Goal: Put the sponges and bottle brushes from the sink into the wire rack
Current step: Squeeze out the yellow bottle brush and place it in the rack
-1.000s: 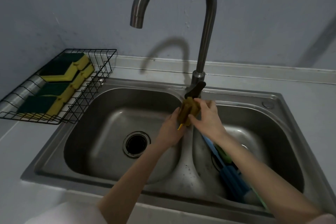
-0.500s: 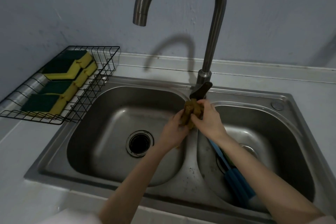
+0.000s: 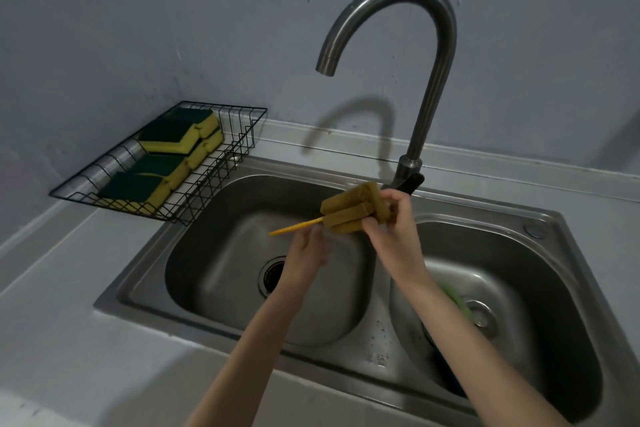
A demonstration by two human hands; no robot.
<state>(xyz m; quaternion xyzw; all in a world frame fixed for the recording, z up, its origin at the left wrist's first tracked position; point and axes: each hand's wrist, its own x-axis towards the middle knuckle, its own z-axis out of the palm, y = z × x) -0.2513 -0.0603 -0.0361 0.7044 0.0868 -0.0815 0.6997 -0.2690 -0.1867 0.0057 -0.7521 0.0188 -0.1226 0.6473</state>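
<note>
Over sink (image 3: 512, 218): right hand (image 3: 391, 229) fingers pinch bottle brush (image 3: 349, 210) head; left hand (image 3: 304, 253) fingers curled around yellow handle.

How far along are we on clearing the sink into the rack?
Done: several green-and-yellow sponges lie in the wire rack. In hand: a yellow sponge-headed bottle brush, right hand on its head, left hand at the handle, above the sink. Left: something green in the right basin, mostly hidden by the arm.
</note>
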